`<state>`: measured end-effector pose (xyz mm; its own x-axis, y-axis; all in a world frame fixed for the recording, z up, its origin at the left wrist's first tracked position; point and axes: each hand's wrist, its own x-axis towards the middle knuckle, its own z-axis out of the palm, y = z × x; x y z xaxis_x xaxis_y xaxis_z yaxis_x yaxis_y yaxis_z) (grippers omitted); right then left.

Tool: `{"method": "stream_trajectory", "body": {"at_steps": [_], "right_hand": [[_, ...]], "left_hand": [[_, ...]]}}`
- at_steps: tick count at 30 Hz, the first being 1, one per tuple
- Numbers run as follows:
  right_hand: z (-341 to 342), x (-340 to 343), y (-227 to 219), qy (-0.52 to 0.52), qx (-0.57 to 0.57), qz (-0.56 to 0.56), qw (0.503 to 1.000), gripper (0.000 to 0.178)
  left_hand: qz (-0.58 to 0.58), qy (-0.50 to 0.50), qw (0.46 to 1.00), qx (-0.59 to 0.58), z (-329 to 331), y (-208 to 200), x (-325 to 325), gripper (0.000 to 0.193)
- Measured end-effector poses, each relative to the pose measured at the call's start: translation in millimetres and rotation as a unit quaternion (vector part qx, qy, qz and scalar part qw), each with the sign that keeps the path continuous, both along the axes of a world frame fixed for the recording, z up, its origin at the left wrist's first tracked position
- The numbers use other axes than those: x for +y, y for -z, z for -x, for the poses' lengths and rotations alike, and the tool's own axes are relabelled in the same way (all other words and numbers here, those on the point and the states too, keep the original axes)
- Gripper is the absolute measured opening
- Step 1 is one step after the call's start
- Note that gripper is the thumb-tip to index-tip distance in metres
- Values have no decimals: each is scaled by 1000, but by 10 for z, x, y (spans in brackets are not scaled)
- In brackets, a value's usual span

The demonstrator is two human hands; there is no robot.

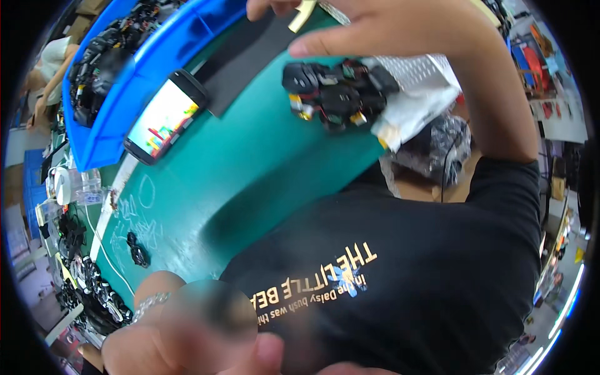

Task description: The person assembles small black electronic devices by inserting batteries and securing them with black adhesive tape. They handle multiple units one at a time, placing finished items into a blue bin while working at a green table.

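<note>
Green mat [250, 162] covers the bench under a person in a black shirt [406, 281]. Nearest, the left hand [181, 344] is blurred at the lower edge; its grip cannot be told. On the mat lie one phone [165, 115], screen lit, and one black gadget [334, 94]. Farthest, the right hand [375, 25] pinches one gold strip [303, 15] beside one blue bin [134, 69].
</note>
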<state>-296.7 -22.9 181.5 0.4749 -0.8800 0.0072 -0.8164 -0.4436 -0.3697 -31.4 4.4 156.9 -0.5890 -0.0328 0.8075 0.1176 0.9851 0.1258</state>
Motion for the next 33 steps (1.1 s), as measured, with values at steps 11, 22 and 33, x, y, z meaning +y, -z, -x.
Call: {"method": "stream_trajectory", "body": {"at_steps": [11, 22, 33], "right_hand": [[390, 719, 803, 187, -424, 337, 820, 47], [98, 696, 1985, 233, 45, 184, 954, 86], [279, 1060, 2143, 181, -135, 245, 943, 26]], "left_hand": [[-66, -130, 845, 515, -792, 391, 126, 35], [-170, -107, 934, -295, 1170, 1723, -792, 73], [-255, -149, 929, -223, 533, 1829, -788, 44]]}}
